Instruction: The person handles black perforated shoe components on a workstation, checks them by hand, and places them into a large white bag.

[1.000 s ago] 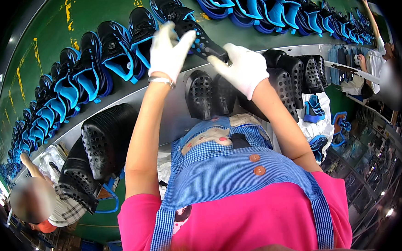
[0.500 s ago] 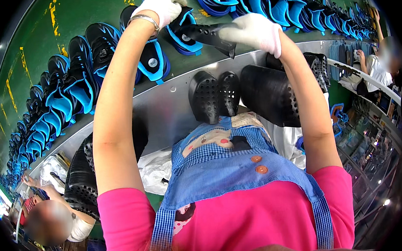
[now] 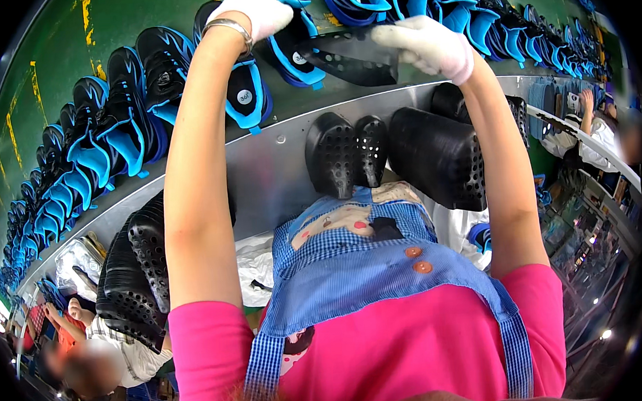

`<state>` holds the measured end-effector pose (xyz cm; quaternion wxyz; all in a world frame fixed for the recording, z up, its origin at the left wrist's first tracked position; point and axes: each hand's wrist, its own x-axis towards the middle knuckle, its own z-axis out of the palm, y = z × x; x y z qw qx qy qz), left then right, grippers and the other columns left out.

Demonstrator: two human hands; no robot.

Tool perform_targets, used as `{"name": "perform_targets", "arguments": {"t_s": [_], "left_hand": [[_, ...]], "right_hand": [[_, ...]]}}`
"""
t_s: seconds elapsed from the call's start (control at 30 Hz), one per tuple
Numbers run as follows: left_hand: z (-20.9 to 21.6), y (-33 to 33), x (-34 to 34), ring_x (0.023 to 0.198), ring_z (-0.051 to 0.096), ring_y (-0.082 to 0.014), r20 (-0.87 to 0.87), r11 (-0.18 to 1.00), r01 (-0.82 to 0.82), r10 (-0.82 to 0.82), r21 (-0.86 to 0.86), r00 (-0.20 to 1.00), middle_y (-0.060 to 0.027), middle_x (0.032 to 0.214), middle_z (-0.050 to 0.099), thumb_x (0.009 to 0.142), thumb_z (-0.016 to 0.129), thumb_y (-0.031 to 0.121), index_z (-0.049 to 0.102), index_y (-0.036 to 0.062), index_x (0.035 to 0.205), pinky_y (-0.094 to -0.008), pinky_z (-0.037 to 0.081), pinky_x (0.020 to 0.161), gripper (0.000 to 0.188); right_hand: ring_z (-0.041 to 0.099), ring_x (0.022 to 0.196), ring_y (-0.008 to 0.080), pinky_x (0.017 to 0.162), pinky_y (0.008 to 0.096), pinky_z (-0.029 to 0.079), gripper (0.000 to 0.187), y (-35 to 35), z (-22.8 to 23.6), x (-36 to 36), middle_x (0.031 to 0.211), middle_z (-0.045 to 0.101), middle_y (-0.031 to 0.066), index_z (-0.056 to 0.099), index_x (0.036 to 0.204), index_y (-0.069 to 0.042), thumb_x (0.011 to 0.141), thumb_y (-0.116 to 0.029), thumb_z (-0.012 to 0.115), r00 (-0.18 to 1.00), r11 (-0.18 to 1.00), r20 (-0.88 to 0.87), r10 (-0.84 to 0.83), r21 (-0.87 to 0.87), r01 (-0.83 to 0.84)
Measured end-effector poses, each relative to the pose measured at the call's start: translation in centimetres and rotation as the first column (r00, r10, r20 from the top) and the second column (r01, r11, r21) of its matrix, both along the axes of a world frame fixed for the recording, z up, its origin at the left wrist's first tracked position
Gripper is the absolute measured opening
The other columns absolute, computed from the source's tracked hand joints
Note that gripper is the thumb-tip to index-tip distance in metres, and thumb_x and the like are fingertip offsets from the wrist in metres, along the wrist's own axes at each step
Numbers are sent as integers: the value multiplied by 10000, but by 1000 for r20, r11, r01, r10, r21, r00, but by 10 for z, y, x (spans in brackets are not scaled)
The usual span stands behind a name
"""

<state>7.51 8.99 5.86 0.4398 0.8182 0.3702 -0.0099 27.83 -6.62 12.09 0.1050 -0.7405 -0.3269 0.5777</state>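
My right hand (image 3: 429, 45), in a white glove, pinches a thin black perforated shoe insert (image 3: 349, 57) by its right end. The insert is smeared by motion and hovers over the bench's near edge, beside a black and blue shoe (image 3: 293, 51). At that shoe's far end is my left hand (image 3: 258, 12), also gloved, with fingers apart; the top of the picture cuts part of it off. Just left stands another black shoe with bright blue lining (image 3: 245, 95) and a round white sticker.
Long rows of similar shoes (image 3: 113, 114) line the green bench (image 3: 39, 41) on both sides. Nested black inserts (image 3: 329, 152) stand on the metal ledge (image 3: 267, 167) before me, with more stacks (image 3: 436, 153) at right and left (image 3: 127, 278). Co-workers (image 3: 117, 360) sit at both sides.
My right hand has shifted slightly right, and the insert has turned to show its broader side. The left hand's fingers have loosened from a curl at the shoe.
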Motion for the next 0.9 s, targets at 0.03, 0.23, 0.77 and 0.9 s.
{"name": "perform_targets", "arguments": {"t_s": [0.03, 0.23, 0.77, 0.9], "left_hand": [[-7, 4, 0, 971, 620, -332, 43, 998, 8, -10, 55, 999, -180, 1138, 629, 715, 497, 86, 604, 128, 1223, -354, 486, 892, 521], [-12, 7, 6, 1034, 589, -358, 10, 947, 155, -164, 280, 986, -188, 1102, 637, 724, 503, 118, 648, 121, 1138, -379, 466, 922, 439], [-66, -103, 25, 1054, 595, -338, -148, 1000, -20, 17, -19, 989, -158, 1233, 572, 829, 563, 291, 573, 103, 1198, -398, 484, 903, 414], [-75, -80, 37, 1134, 576, -304, -307, 967, -9, -72, -255, 949, -146, 1246, 592, 844, 552, 379, 618, 162, 1201, -373, 461, 949, 423]], "right_hand": [[361, 436, 83, 372, 253, 276, 501, 7, 2, -8, 569, 440, -19, 671, 803, -19, 784, -520, 670, 1000, 1000, 17, -5, 22, 4], [663, 812, 305, 717, 386, 524, 482, 46, -21, -76, 830, 680, 149, 667, 859, -39, 848, -501, 529, 616, 796, 628, 475, -9, -605], [636, 1018, 283, 855, 352, 501, 303, 111, -160, -68, 1092, 661, 135, 683, 1075, -81, 807, -191, 596, 269, 477, 621, 736, -194, -857], [622, 1052, 267, 881, 340, 492, 320, 108, -194, -70, 1155, 638, 132, 659, 1125, -88, 823, -108, 554, 349, 572, 656, 669, -155, -805]]}}
